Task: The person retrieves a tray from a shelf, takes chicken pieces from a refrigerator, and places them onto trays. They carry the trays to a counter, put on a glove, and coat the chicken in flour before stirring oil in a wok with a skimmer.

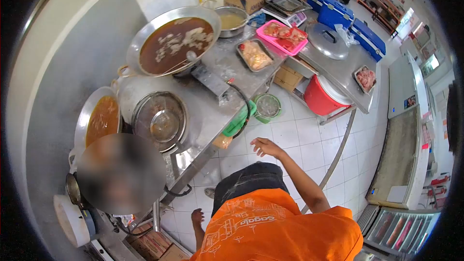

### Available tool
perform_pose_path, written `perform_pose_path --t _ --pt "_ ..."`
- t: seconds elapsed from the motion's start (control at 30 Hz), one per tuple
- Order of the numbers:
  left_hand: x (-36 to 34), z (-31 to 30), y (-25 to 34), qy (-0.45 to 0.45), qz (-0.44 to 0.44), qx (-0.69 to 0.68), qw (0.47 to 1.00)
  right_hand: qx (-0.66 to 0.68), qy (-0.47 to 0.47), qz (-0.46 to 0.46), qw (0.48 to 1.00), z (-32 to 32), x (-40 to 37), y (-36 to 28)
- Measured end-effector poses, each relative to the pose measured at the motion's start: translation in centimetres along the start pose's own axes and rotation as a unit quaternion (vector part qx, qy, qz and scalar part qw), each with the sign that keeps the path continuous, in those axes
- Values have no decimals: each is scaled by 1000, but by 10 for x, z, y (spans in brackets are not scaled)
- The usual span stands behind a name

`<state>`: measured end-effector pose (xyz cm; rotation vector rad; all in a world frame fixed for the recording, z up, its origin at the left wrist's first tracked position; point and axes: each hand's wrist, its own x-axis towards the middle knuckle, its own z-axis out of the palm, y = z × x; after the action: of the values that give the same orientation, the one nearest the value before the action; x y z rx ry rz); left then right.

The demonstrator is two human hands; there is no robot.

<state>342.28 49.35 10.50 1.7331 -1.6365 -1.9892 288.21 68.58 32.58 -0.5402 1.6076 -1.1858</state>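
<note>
My right hand [265, 147] hangs over the tiled floor by the end of the steel counter, fingers loosely apart with nothing in them. Nearest to it are a green cloth [239, 120] on the counter edge and a green-rimmed bin [267, 107]. Low beside my shorts, my left hand [198, 217] hangs below the counter's front edge, small and shadowed. Its fingers look loose and hold nothing visible. On the counter [203, 116] stand a large wok of brown liquid [176, 43], a second wok of orange-brown liquid [102, 118] and a metal strainer or bowl [159, 118].
A tray of pale yellow food [255, 55] sits behind the wok. A pink tray of meat [282, 36], a pot lid [327, 41] and a meat tray [365, 78] are farther right. The red bucket [323, 96] and a grey hose [338, 157] are low down. A blurred patch hides the left.
</note>
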Motion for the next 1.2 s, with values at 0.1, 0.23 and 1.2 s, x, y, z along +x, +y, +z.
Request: perform_pose_path --t 0.1,0.23,1.2 --pt "15 59 11 -38 117 169 978 0 53 57 997 -63 -8 12" --pt "-20 156 125 12 25 160 987 37 83 31 995 -135 13 0" --pt "244 585 643 -91 213 -139 963 -62 354 -191 913 -363 246 -39"
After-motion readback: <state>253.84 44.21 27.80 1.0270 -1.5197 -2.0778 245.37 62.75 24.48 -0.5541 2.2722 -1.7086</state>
